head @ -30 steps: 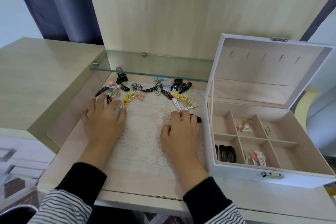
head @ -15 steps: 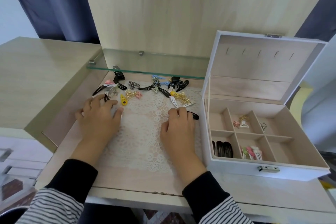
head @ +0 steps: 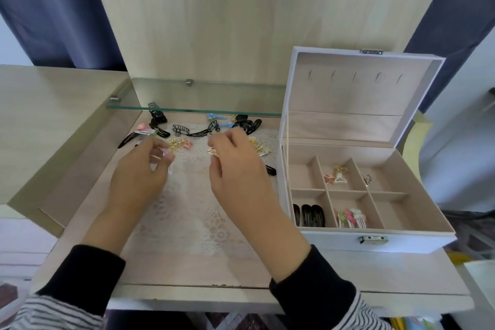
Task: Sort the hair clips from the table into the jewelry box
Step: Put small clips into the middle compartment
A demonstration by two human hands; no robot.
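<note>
Head view: both hands were raised above the white lace mat on the pale wooden table. Left hand pinched a small pale snap clip between curled fingers. Right hand pinched a small gold clip at the fingertips (blurred, exact type unclear). Loose black, gold, pink and blue hair clips lay along the mat's far edge, under the glass shelf. White open-lidded jewelry box sat at the table's right edge; its near-left compartment held black snap clips, the next one pastel clips.
</note>
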